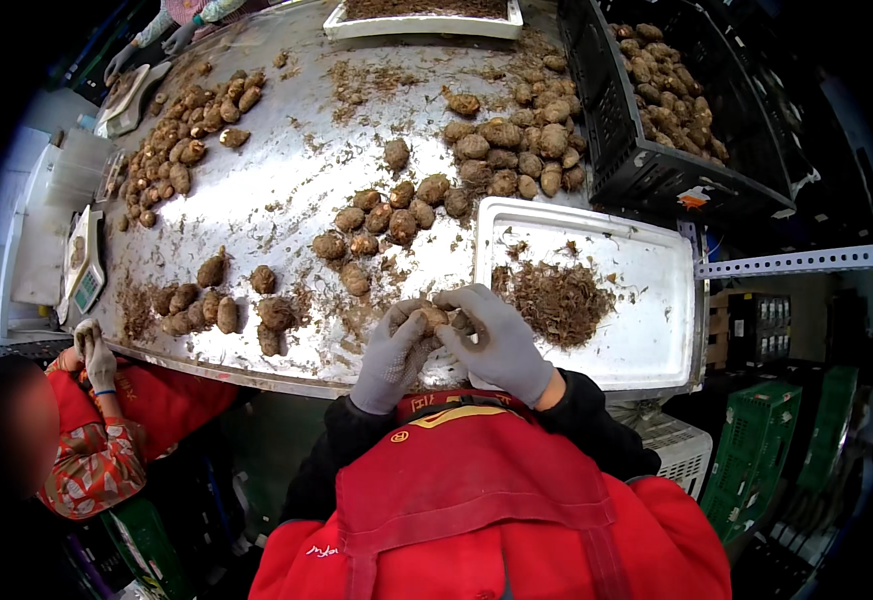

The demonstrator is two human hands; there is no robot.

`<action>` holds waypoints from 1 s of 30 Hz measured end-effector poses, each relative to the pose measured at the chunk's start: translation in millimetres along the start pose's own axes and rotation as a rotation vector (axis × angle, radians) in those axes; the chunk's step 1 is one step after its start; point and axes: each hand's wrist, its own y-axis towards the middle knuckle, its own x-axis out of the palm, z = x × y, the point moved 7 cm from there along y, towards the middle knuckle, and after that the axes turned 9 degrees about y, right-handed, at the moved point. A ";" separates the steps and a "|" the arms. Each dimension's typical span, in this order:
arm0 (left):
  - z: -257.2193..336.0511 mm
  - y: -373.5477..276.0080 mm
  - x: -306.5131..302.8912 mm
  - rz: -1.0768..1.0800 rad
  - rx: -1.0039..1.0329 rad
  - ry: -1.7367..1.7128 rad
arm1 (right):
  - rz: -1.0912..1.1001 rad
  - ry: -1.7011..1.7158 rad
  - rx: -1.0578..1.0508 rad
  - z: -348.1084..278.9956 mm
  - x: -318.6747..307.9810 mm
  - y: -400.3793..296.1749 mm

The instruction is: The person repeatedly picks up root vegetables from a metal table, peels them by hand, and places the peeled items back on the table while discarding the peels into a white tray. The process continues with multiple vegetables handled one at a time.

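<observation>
A brown taro corm [434,318] is held between my two gloved hands, just above the near edge of the metal table. My left hand [397,352], in a grey dotted glove, grips its left side. The fingers of my right hand [492,337], gloved in grey too, close on its right side. Beyond my hands lies a loose group of taro corms [402,225], and a larger pile of corms [519,146] sits farther back. To the right, a white foam tray [695,322] holds a heap of brown fibrous peelings [564,300].
A black crate [676,165] with corms stands at the back right. Another foam tray [425,28] is at the far edge. More corms [181,142] and a scale [85,262] are at left. Two co-workers' gloved hands [96,356] [181,36] show at the left.
</observation>
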 end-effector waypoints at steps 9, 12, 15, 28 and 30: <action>-2.6 -3.5 -6.8 0.009 -0.047 -0.064 | 0.103 0.141 0.126 61.8 -16.0 0.6; -5.3 -2.4 -8.7 0.008 -0.069 -0.080 | 0.010 0.175 0.088 42.9 0.0 -2.1; -7.8 -1.0 -11.4 0.026 -0.092 0.039 | -0.012 0.122 0.080 39.4 15.2 -3.9; -13.9 4.5 -22.1 0.021 -0.049 0.164 | 0.051 0.209 0.080 37.4 6.1 -3.9; -17.0 2.2 -14.3 0.048 -0.146 0.080 | 0.014 0.025 -0.013 24.0 7.6 -1.4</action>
